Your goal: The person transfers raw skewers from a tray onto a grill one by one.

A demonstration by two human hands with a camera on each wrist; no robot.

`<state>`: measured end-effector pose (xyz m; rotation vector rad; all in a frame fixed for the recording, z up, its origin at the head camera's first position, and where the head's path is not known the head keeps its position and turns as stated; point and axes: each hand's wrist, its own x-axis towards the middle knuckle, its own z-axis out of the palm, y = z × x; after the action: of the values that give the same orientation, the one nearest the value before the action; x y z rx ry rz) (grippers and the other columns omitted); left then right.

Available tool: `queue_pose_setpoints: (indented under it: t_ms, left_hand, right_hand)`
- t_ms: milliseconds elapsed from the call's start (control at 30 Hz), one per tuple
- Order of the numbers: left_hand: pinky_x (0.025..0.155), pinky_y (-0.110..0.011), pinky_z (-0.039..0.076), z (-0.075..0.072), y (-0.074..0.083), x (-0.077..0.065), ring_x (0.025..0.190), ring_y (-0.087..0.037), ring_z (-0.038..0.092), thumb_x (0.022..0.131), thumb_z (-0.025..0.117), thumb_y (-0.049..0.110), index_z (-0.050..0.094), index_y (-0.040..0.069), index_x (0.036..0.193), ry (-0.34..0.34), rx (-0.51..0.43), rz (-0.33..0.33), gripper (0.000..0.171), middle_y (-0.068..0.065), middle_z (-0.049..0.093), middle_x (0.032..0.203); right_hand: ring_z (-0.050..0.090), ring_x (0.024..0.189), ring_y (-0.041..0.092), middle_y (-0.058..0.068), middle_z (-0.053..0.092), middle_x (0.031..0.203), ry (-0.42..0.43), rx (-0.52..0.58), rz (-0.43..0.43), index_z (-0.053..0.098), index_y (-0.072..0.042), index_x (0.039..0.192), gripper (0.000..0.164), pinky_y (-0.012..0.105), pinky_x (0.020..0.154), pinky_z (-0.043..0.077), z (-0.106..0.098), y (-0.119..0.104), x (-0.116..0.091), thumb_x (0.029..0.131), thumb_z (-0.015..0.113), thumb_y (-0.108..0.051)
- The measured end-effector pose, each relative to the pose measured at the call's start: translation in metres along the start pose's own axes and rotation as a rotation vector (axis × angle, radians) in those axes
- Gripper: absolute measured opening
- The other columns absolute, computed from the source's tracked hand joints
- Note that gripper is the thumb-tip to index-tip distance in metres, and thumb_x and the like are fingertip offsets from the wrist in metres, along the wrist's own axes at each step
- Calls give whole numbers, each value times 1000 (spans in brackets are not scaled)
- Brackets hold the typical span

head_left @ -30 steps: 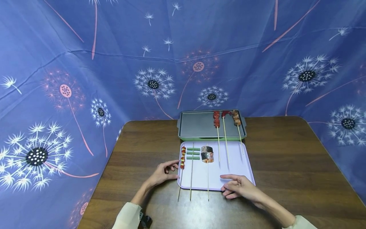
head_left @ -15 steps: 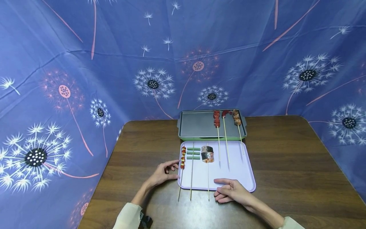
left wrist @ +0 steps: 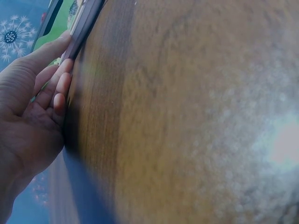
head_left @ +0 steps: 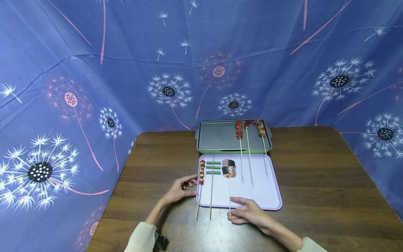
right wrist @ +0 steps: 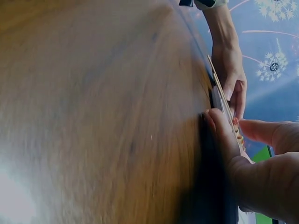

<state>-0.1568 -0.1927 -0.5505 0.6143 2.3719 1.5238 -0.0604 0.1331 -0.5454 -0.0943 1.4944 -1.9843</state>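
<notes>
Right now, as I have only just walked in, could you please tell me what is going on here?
A person's right hand is at the lower end of the silvery skewer; whether its grip is closed, I cannot tell. The left hand touches the left edge of the lavender tray, beside the red-and-yellow skewer. Between those two skewers lies the green skewer. Behind, three other skewers have their food ends on the dark griddle and their bare ends over the tray.

Glare on table (right wrist: 103,112), seemingly soft-focused
</notes>
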Motion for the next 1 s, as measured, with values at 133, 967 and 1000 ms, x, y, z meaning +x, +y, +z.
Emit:
queue_pose_setpoints:
  t_ms: [133, 967, 1000]
  left_hand:
    - [74, -38, 41, -1, 10, 0, 96, -52, 54, 79, 81, -5, 56, -11, 137, -15, -7, -7, 63, -33, 67, 113]
    - [71, -31, 40, 1, -10, 3, 94, -44, 55, 79, 83, -2, 59, -6, 137, -7, -12, -2, 63, -27, 69, 111]
    - [71, -32, 40, 0, -6, 2, 94, -46, 55, 79, 83, -3, 59, -7, 137, -6, -15, 3, 62, -28, 69, 111]
  right_hand:
    - [76, 99, 21, 31, 71, 115, 8, 37, -9, 10, 23, 151, 78, 34, 90, 59, 5, 0, 1, 98, 62, -1]
    - [75, 95, 14, 7, 75, 103, -82, 33, -100, 14, 21, 151, 79, 30, 88, 59, -5, 0, 4, 94, 65, 4]
    - [75, 95, 14, 7, 75, 104, -83, 32, -97, 14, 20, 152, 79, 30, 88, 59, -5, -1, 4, 94, 66, 3]
